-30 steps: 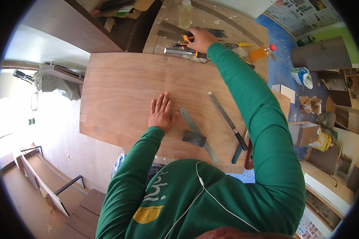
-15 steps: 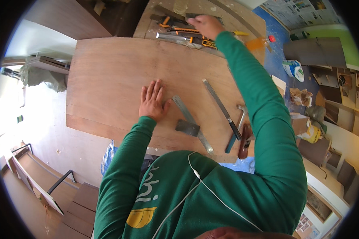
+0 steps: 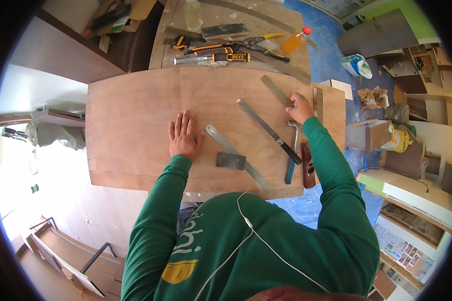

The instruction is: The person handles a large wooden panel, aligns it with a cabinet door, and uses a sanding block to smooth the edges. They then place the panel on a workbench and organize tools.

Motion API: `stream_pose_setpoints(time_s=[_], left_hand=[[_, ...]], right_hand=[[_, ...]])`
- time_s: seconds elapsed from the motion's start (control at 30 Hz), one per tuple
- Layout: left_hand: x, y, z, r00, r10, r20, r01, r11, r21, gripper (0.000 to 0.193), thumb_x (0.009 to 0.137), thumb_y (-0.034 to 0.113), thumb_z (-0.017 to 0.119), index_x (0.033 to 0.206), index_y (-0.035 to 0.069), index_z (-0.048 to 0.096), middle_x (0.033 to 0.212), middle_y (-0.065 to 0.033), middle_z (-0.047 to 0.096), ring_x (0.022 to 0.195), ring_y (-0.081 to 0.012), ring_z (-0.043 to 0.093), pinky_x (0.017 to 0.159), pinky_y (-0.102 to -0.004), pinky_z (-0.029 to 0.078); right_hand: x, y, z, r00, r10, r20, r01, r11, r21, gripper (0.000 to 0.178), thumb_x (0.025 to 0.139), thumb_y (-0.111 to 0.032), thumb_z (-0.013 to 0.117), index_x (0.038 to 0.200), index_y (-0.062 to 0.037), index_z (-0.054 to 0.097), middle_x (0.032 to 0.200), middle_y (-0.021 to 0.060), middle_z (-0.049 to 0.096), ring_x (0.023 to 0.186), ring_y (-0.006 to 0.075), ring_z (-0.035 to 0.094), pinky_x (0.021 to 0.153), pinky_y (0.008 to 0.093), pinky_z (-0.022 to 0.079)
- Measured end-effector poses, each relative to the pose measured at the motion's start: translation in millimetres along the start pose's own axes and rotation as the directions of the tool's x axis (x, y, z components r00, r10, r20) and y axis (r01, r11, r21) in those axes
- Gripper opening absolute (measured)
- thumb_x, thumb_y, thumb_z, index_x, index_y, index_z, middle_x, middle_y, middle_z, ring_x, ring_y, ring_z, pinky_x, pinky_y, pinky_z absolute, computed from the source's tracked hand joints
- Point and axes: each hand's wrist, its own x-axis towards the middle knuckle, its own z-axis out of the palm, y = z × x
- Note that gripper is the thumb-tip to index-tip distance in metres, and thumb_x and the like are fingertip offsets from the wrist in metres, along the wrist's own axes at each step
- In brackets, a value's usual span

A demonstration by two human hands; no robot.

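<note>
My left hand [image 3: 185, 136] lies flat on the wooden board [image 3: 130, 115], fingers stretched. Just right of it are a steel ruler [image 3: 223, 140] and a small dark rectangular plate [image 3: 230, 161] overlapping it. On the board's right side, my right hand [image 3: 301, 108] pinches the near end of a flat grey strip [image 3: 275, 89], whose exact kind I cannot make out. Nearby lie a long file with a black handle [image 3: 266, 128], a hammer [image 3: 294, 150] with a blue-green handle, and a reddish-brown hand plane [image 3: 309, 165].
Beyond the board, a worn surface [image 3: 160, 57] holds a chisel [image 3: 211, 59], a tape measure [image 3: 180, 42], pliers [image 3: 261, 44], a dark block [image 3: 225, 30] and an orange bottle [image 3: 295, 41]. A wooden strip [image 3: 318, 103] lies beside my right hand. Boxes and bags stand right.
My right hand has come back from the tools on the far surface to the board's right side, now with a flat grey strip in it. My left hand stays flat on the board.
</note>
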Motion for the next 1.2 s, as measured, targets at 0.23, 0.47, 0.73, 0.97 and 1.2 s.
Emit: stream_pose_setpoints(time_s=[0.23,0.47,0.73,0.97,1.2], left_hand=[[-0.1,0.2,1.2,1.000,-0.007,0.022,0.007,1.000,0.009,0.066,0.100,0.048,0.052,0.153,0.008,0.047,0.169,-0.0101,0.030,0.158,-0.0298,0.023,0.129,-0.0525,0.010],[-0.6,2.0,-2.2,0.999,-0.023,0.037,0.023,1.000,0.001,0.066,0.100,0.048,0.051,0.153,0.008,0.047,0.169,-0.0108,0.030,0.158,-0.0305,0.022,0.129,-0.0527,0.010],[2.0,3.6,-5.3,1.000,0.027,-0.012,-0.027,0.999,-0.036,0.065,0.100,0.043,0.056,0.152,0.006,0.047,0.166,-0.0143,0.036,0.156,-0.0345,0.026,0.128,-0.0542,0.014],[1.0,1.6,-2.3,1.000,0.003,0.023,-0.003,1.000,-0.025,0.067,0.099,0.046,0.053,0.153,0.007,0.046,0.168,-0.0113,0.032,0.157,-0.0312,0.024,0.129,-0.0529,0.011],[0.9,0.7,4.9,1.000,0.011,0.028,-0.011,1.000,0.008,0.069,0.099,0.048,0.054,0.155,0.008,0.044,0.169,-0.0092,0.030,0.158,-0.0296,0.023,0.129,-0.0524,0.011]], right_hand=[[7.0,-21.4,-7.7,0.887,-0.310,-0.342,0.350,0.935,0.062,0.039,0.086,-0.013,0.073,0.122,-0.0015,0.064,0.112,0.0181,0.064,0.094,0.0391,0.064,0.081,0.0454,0.054],[81.6,-122.7,-36.7,0.901,-0.349,-0.258,0.373,0.927,0.048,0.042,0.093,-0.020,0.067,0.132,-0.0040,0.062,0.116,0.0204,0.067,0.094,0.0379,0.068,0.080,0.0463,0.055],[212.2,-187.0,-69.1,0.727,-0.428,-0.536,0.505,0.863,-0.004,0.060,0.094,-0.036,0.070,0.140,-0.0003,0.057,0.116,0.0239,0.069,0.107,0.0406,0.066,0.095,0.0504,0.052],[153.5,-160.2,-90.4,0.745,-0.420,-0.518,0.615,0.732,0.292,0.049,0.099,-0.041,0.068,0.125,-0.0007,0.067,0.093,0.0142,0.073,0.090,0.0272,0.070,0.084,0.0396,0.055],[-3.5,-37.1,-62.6,0.975,0.186,-0.121,-0.108,0.874,0.474,0.030,0.101,-0.034,0.066,0.093,-0.0060,0.072,0.071,0.0034,0.060,0.054,0.0127,0.052,0.056,0.0331,0.045]])
